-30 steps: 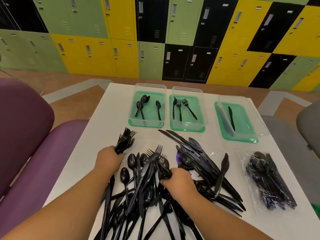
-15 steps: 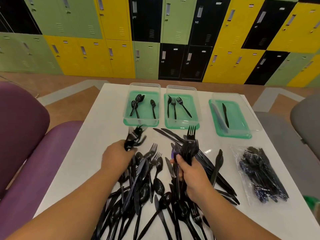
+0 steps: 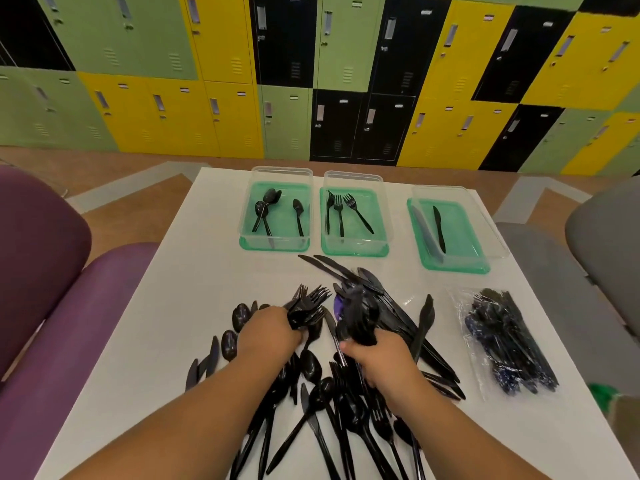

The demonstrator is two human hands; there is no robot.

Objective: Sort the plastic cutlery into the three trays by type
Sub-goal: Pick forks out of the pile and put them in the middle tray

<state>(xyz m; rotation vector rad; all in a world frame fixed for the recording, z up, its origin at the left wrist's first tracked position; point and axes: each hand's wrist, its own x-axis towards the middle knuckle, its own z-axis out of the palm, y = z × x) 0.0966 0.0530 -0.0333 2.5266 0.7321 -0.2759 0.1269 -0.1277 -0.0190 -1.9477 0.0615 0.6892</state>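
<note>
Barely started. Top of frame, clear plastic green-based trays: left tray (image 3: 273, 245) has a few spoons, middle tray (image 3: 355, 251) three forks, right tray (image 3: 457, 269) two knives. Centre: my left hand (image 3: 272, 332) fingers grip black plastic forks (image 3: 310, 303); right hand (image 3: 382, 358) fingers clamp a blurred black bundle (image 3: 358, 315), type unclear. Loose black cutlery pile (image 3: 322, 393) on white counter (image 3: 173, 323): unsorted.

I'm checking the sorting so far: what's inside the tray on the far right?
One black knife lies on the green floor of the right tray. A pale knife-shaped streak runs along its left wall; knife or reflection, I cannot tell. Nothing covers the inside.
</note>
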